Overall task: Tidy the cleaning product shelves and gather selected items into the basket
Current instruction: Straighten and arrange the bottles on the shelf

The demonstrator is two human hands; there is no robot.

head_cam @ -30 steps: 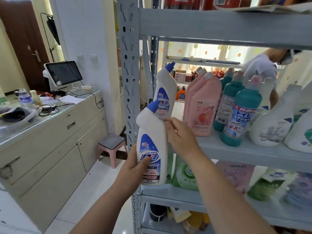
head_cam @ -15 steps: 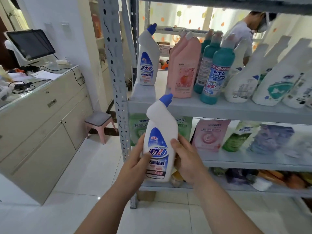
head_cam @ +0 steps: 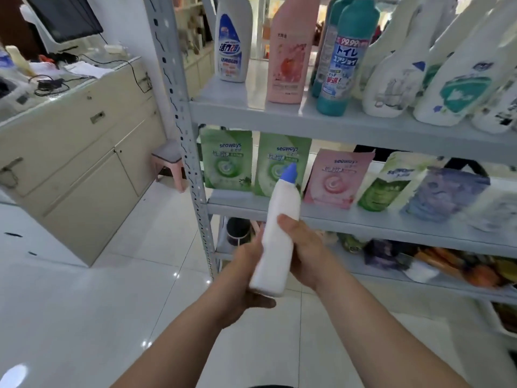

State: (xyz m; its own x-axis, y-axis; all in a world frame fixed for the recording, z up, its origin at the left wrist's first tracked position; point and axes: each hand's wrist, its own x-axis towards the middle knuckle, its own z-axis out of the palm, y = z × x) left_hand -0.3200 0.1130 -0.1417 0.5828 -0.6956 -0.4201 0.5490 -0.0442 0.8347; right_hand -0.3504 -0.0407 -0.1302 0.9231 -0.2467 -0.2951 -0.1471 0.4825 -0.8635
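You hold a white bottle [head_cam: 275, 239] with a blue cap in both hands, in front of the rack [head_cam: 179, 107] and level with its lower shelves. Your left hand [head_cam: 246, 287] cups the bottle's base from below and the left, fingers curled round it, thumb under the bottom edge. Your right hand [head_cam: 303, 252] wraps the bottle's right side at mid-height, thumb on the front, fingers closed behind. The bottle tilts a little to the right, its plain back toward you, the cap reaching up across the rack's middle shelf.

On that middle shelf [head_cam: 349, 222], behind the cap, stand two green pouches [head_cam: 226, 161], then to their right a pink pouch [head_cam: 335, 177], another green one and a blurred purple one. The rack's bottom shelf holds a blurred jumble.

On the rack's upper shelf [head_cam: 279, 119] a matching white bottle with a blue label [head_cam: 230, 49] stands at the left end, a pink bottle [head_cam: 289, 51] just right of it, then a teal bottle [head_cam: 341, 63] and several white bottles. Left of the rack a cream counter [head_cam: 78, 141] carries cables and a screen, and a pink stool [head_cam: 170, 163] sits between counter and rack.
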